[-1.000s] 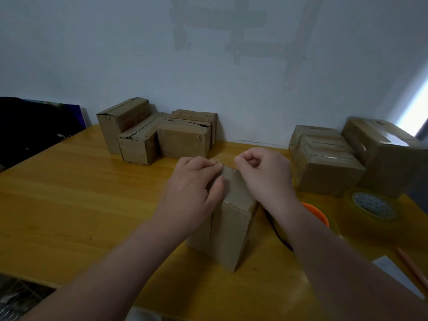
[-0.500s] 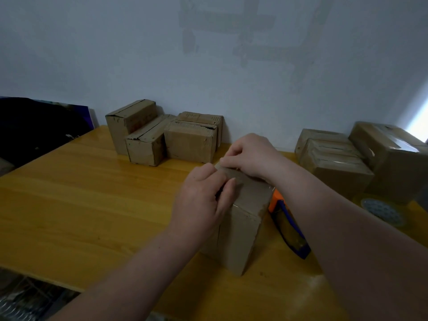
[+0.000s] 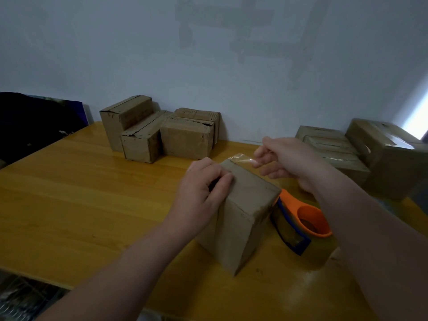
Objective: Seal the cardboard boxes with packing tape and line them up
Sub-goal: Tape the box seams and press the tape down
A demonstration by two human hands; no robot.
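Fingers of the left hand [image 3: 203, 188] curl against the upper left edge of the cardboard box [image 3: 240, 218], with the thumb laid on its top face. That grip is closed on the box, which stands on the bench [image 3: 81, 205] at lower centre of the frame. The right hand [image 3: 289, 163] pinches the free end of a clear tape strip [image 3: 240, 158] between thumb and forefinger at the box's far top edge, its other fingers loosely curled. An orange and blue tape dispenser [image 3: 308, 218] lies just beside the box's right side. Plain boxes [image 3: 183, 137] cluster at upper left, taped boxes [image 3: 335, 154] at right.
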